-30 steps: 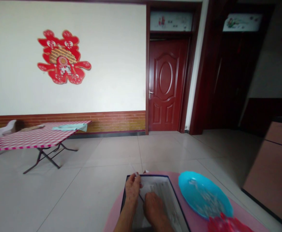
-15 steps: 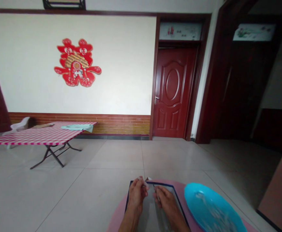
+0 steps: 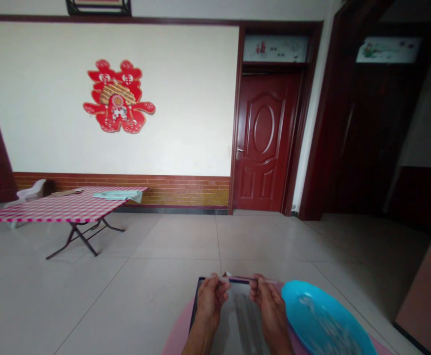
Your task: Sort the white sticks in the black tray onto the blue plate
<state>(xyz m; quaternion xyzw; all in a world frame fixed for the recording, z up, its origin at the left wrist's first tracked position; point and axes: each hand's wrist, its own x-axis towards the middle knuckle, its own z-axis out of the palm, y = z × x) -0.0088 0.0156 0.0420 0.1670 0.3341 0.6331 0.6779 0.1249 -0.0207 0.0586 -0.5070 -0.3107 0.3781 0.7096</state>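
Observation:
My left hand (image 3: 211, 298) is closed in a pinch over the far left part of a shallow tray (image 3: 196, 301) with a dark rim. A small whitish piece (image 3: 224, 279), its kind unclear, shows at its fingertips. Level with it, my right hand (image 3: 270, 301) pinches a thin stick-like piece (image 3: 245, 280) lying roughly crosswise, pointing toward the left hand. Between and below the hands, several long thin greyish strips (image 3: 248, 323) lie in the tray. Blur hides finer detail.
Right of the tray, a blue oval basin (image 3: 292, 296) holds many small clear or whitish pieces (image 3: 333, 330). Both stand on a pink round surface (image 3: 180, 320). Farther off are a folding table (image 3: 60, 209) with a checked cover, a red door (image 3: 263, 143) and a pinkish cabinet (image 3: 427, 286).
My right hand has moved up and to the right, toward the tray's far edge, and its thin piece now lies crosswise. The left hand has barely shifted.

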